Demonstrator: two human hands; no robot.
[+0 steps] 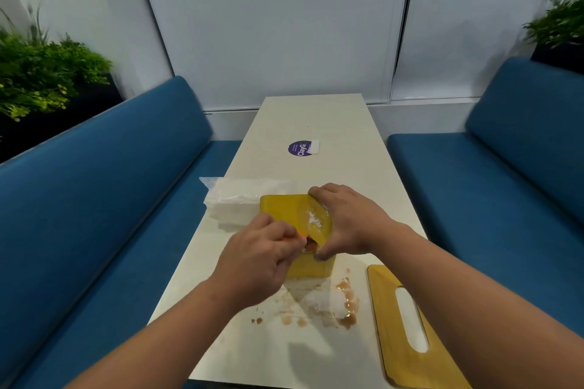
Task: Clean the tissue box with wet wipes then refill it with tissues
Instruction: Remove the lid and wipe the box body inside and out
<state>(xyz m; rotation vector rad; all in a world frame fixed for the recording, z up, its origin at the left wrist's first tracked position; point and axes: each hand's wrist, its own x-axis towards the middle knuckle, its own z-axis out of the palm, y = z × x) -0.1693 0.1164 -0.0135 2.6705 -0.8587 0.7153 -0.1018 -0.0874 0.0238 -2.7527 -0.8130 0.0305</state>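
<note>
The yellow tissue box (284, 208) stands open in the middle of the white table (319, 117). My right hand (347, 221) grips a small translucent wet wipe packet (317, 223) held just above the box's near right corner. My left hand (262, 259) pinches an orange flap (306, 238) at the packet's near end. The box's yellow lid (407, 325), with its long slot, lies flat at the front right of the table. A clear bag of white tissues (237, 202) lies to the left of the box, touching it.
A crumpled white wipe (325, 303) lies among brown smears (349, 303) just in front of the box. A purple round sticker (298, 148) is farther back on the table. Blue bench seats (110, 199) flank both long sides, with green plants (38, 73) behind them.
</note>
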